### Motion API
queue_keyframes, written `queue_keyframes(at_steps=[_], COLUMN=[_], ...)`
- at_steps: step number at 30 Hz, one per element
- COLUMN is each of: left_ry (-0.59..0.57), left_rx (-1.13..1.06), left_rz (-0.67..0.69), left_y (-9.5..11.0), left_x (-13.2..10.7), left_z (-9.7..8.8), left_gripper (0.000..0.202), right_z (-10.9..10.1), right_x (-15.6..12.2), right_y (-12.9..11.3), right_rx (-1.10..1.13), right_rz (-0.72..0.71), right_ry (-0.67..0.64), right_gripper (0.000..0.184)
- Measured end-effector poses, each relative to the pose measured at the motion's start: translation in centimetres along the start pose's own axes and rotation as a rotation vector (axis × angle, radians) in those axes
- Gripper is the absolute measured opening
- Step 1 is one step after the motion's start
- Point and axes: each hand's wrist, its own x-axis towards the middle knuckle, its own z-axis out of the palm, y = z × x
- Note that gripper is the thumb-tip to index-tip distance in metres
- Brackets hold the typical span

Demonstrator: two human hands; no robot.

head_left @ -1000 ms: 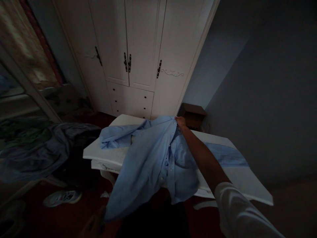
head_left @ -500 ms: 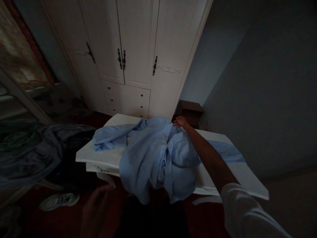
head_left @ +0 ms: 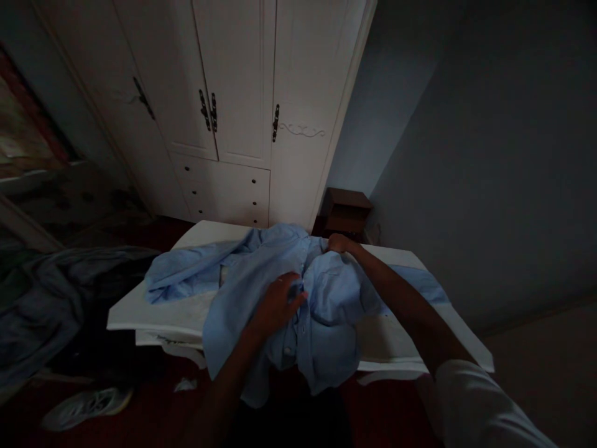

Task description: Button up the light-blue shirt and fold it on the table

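Blue and closest to the camera: bringing the left hand (head_left: 275, 305) in over the front opening of the shirt (head_left: 261, 267), after holding it low and away from the cloth half a second earlier. Spreading thumb and fingers there, with contact not certain. Curling the right hand (head_left: 339, 242) at the far shoulder area, after extending its fingers just beforehand; possibly gripping cloth, but impossible to tell with the fingertips hidden. Keeping both hands apart from each other, yet now working at the garment with two rather than one. Draping the shirt across the white table (head_left: 175, 311), overhanging the near edge. Standing beyond: brown cabinet (head_left: 349, 199), then white wardrobe (head_left: 242, 74).
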Motion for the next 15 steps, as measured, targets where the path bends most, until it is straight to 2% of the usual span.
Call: queue_keyframes(at_steps=[3, 6, 8, 12, 15], left_ry=[-0.128, -0.178, -0.169, -0.125, -0.089], left_rx=[0.099, 0.171, 0.198, 0.223, 0.220], left_rz=[0.015, -0.040, -0.052, -0.059, -0.061], left_y=[-0.9, -1.9, -2.4, -2.9, -2.9], left_x=[0.2, -0.8, -1.4, -1.6, -1.4], left_z=[1.3, 2.2, 2.7, 3.4, 3.5], left_gripper=[0.070, 0.082, 0.083, 0.076, 0.071], right_z=[-0.8, -1.5, -1.0, 1.5, 2.3], right_x=[2.0, 4.0, 4.9, 5.2, 4.5], right_y=[-1.0, -1.8, -2.1, -2.1, -1.5], right_rx=[0.111, 0.231, 0.281, 0.278, 0.226], right_rz=[0.032, 0.055, 0.077, 0.089, 0.048], right_ry=[0.005, 0.073, 0.119, 0.155, 0.183], right_gripper=[0.017, 0.018, 0.020, 0.024, 0.016])
